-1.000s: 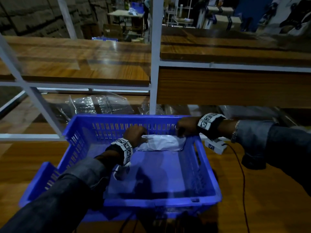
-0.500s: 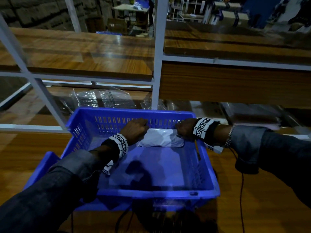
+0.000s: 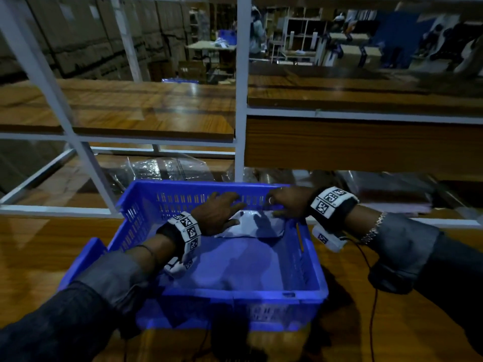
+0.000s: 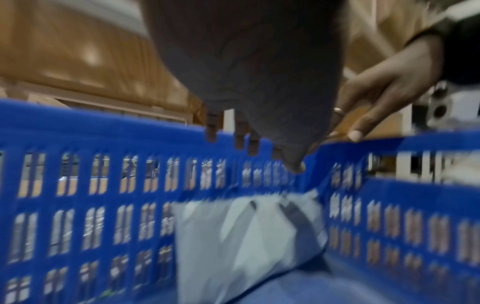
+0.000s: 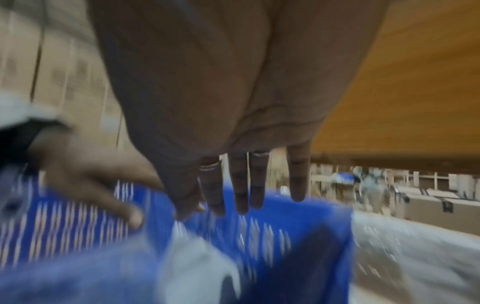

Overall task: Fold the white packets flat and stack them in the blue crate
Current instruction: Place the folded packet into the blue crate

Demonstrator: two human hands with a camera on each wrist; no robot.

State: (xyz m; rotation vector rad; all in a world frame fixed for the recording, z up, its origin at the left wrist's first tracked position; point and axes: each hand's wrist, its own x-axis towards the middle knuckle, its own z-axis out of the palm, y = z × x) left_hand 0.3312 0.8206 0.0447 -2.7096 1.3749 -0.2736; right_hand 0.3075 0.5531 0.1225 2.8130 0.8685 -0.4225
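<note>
The wooden desk point(image 3: 392, 322) carries the blue crate point(image 3: 222, 293), mostly bare inside. One folded white packet point(image 3: 251, 227) lies flat on its floor against the far wall, so stacking looks barely begun. The left hand point(image 3: 217, 212) and right hand point(image 3: 287, 202) hover just above it, fingers point(image 5: 241, 185) straight and slightly spread, gripping nothing

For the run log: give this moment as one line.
packet: flat in crate, far wall | left hand: open, above packet | right hand: open, above far rim | holding: nothing
</note>
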